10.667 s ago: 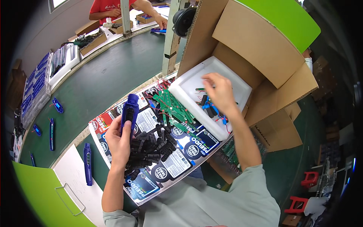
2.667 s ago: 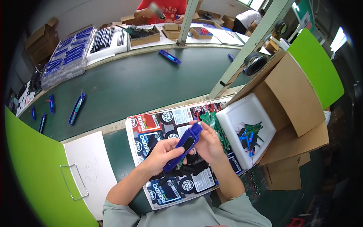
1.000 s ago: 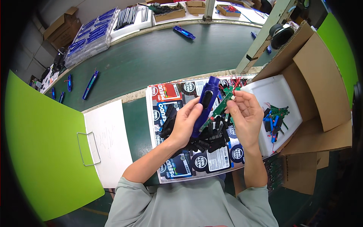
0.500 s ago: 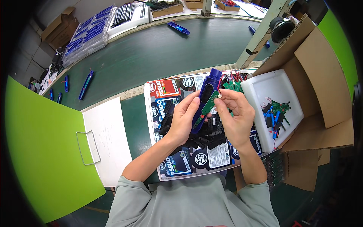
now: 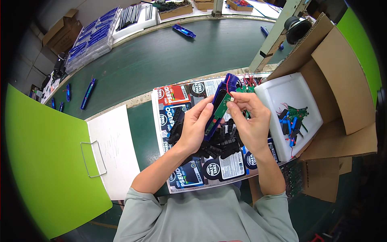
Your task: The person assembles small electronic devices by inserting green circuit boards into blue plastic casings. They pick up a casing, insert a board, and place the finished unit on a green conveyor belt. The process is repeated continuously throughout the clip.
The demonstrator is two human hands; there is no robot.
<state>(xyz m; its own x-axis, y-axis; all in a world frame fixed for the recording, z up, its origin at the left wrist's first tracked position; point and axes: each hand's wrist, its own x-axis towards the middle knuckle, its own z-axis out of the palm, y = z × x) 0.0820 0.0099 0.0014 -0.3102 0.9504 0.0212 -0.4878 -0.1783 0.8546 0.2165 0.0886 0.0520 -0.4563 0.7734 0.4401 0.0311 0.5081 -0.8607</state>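
My left hand is closed around a long blue plastic housing, which is tilted with its far end to the right. Lengthwise along the housing lies a narrow green circuit board. At the board's far end is a small white connector, and a red wire curves over the housing beside it. The thumb and forefinger of my right hand pinch at this connector. Beneath both hands is a pile of black plastic parts, partly hidden by them.
Green boards with red wires lie beyond my right hand. A white foam tray holds more boards and blue cylinders, beside an open cardboard box. Blue housings are spread on the green belt. A green panel stands left.
The red wire, which looped out on the right, now lies over the housing's far end. My right fingers have shifted slightly with the connector. Housings on the belt sit a little farther left.
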